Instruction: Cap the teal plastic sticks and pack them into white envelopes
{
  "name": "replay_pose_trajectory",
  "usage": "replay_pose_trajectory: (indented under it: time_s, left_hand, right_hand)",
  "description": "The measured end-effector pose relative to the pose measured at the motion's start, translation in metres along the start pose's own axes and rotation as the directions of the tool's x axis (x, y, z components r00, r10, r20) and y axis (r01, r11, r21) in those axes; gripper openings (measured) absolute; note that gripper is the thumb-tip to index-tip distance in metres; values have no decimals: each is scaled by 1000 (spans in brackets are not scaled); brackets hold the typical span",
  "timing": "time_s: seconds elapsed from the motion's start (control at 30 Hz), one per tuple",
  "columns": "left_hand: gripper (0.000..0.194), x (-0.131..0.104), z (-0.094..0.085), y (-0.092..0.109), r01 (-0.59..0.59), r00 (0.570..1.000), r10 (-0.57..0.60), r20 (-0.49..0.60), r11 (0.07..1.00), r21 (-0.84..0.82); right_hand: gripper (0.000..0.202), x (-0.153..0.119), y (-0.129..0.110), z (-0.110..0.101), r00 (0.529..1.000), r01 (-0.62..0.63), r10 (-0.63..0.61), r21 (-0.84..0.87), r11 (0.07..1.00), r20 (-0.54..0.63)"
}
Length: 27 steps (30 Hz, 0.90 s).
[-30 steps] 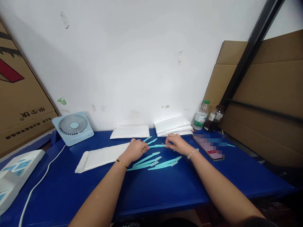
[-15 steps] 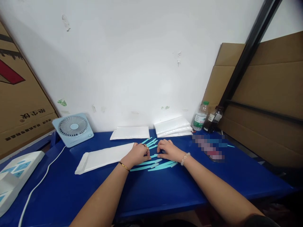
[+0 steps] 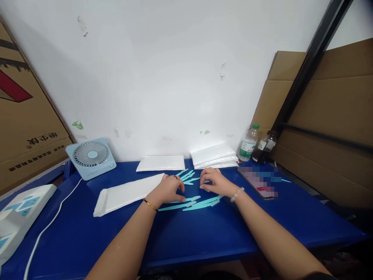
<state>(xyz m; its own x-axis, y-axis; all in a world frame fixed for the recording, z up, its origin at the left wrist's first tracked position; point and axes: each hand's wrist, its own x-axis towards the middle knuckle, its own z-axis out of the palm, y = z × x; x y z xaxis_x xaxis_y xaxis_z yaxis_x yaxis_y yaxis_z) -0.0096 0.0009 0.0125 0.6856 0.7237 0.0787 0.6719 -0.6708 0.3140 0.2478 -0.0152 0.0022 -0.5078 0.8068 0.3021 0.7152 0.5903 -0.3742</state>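
Several turquoise plastic sticks (image 3: 201, 203) lie on the blue table, some in front of my hands and some fanned out behind them. My left hand (image 3: 171, 188) rests over the left ends of the sticks, thumb and fingers apart, holding nothing that shows. Beside it, its fingertips near the right end of a turquoise stick, my right hand (image 3: 214, 182) is curled; a small pale piece shows under its fingers, too unclear to name. A long white padded envelope (image 3: 128, 194) lies just left of my left hand.
More white envelopes (image 3: 214, 155) are stacked against the wall, with another (image 3: 161, 163) to their left. A blue fan (image 3: 92, 156) and white power strip (image 3: 25, 217) stand left. Two bottles (image 3: 248, 146) and a phone (image 3: 256, 182) are at the right.
My hands have moved apart, the right one shifting rightward. The left thumb and fingers have spread. The stick that lay between my hands no longer shows there.
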Motion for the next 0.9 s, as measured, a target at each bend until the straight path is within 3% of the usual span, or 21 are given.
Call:
replay_pose_trajectory:
  time_s: [0.1, 0.27, 0.37, 0.53, 0.6, 0.67, 0.77, 0.83, 0.9]
  left_hand:
    - [20, 0, 5, 5, -32, 994, 31, 105, 1000, 0]
    - [17, 6, 7, 8, -7, 1000, 9, -27, 997, 75]
    - [18, 9, 4, 5, 41, 990, -23, -141, 991, 129]
    - [20, 8, -5, -2, 218, 927, -179, -330, 972, 84]
    - [32, 4, -7, -1, 188, 952, -167, -255, 981, 58]
    - [38, -1, -7, 2, 107, 993, -105, -60, 994, 37]
    - [28, -6, -5, 8, 63, 977, -63, 202, 998, 5]
    - [22, -6, -3, 11, 94, 969, -96, 227, 995, 22]
    - [20, -5, -2, 13, 104, 977, -112, 181, 993, 55]
  right_hand:
    - [23, 0, -11, 6, 994, 41, -41, -1, 999, 105]
    - [29, 3, -14, 12, 980, 110, -94, -85, 990, 174]
    - [33, 5, -9, 7, 991, 93, -75, -165, 982, 108]
    - [31, 1, 6, -8, 991, -113, 95, -211, 971, -94]
    - [27, -1, 6, -10, 987, -133, 116, -161, 978, -111]
    - [23, -2, 3, -9, 994, -91, 84, -105, 990, -68]
    - [22, -1, -6, -4, 1000, -21, 21, -55, 998, 13]
    - [24, 0, -12, 0, 999, 2, 0, -37, 999, 54]
    - [26, 1, -16, 4, 995, 27, -24, -26, 999, 100]
